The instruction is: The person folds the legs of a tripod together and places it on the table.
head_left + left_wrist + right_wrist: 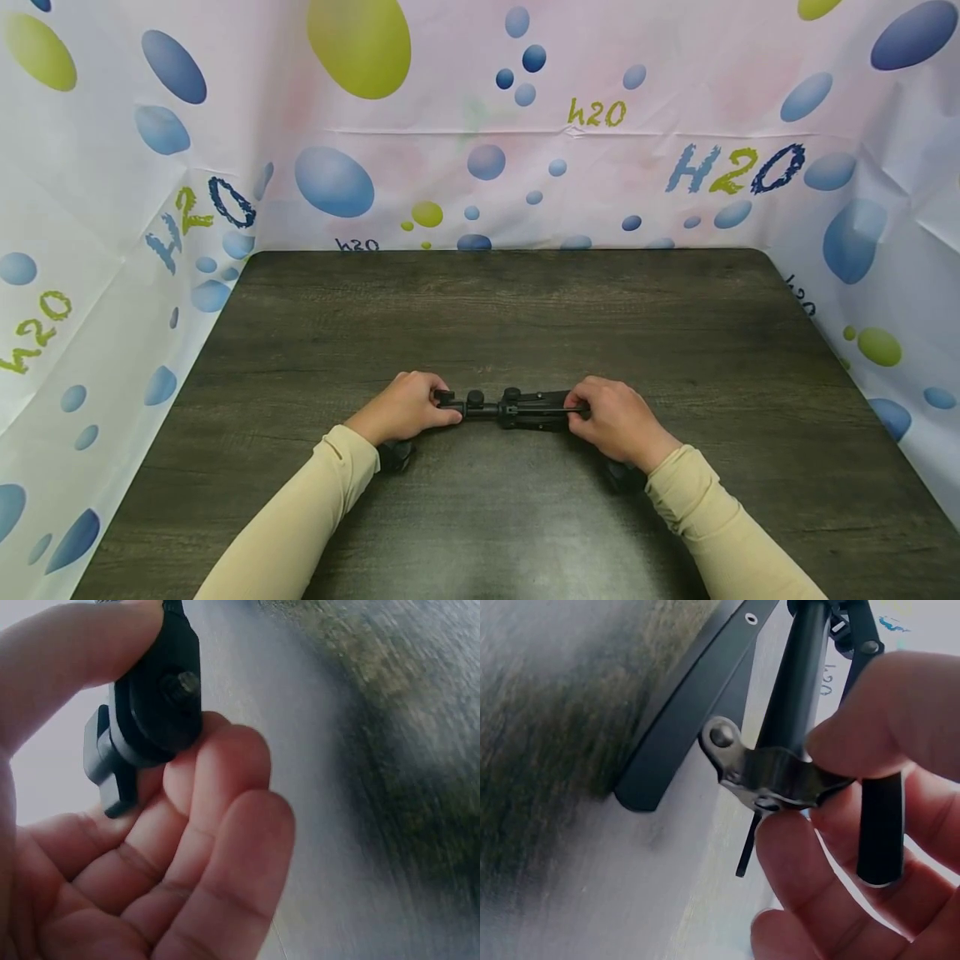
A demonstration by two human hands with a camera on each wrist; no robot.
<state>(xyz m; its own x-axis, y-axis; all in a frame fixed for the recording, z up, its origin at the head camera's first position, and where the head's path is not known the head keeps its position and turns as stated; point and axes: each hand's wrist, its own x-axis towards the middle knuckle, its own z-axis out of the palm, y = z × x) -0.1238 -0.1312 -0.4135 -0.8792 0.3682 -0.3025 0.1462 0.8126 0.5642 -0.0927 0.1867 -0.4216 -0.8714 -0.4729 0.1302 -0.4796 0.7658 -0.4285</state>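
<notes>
A small black tripod (pixel 491 411) lies crosswise between both hands, over the middle of the table. My left hand (pixel 408 407) pinches its head end. In the left wrist view that end shows a tilting mount (pixel 154 712) with a short threaded screw and a wing-shaped knob (pixel 112 769), the other fingers curled below. At the leg end, my right hand (pixel 615 419) pinches a shiny metal bracket (pixel 780 776) around the central tube between thumb and fingertips. Flat black legs (pixel 686 709) angle out a little on both sides of the tube.
The dark wood-grain table (pixel 487 317) has rounded far corners. Behind it and at both sides hangs a white sheet (pixel 450 108) printed with blue and green drops. Dark camera mounts (pixel 395 456) show under the wrists, below pale yellow sleeves (pixel 292 517).
</notes>
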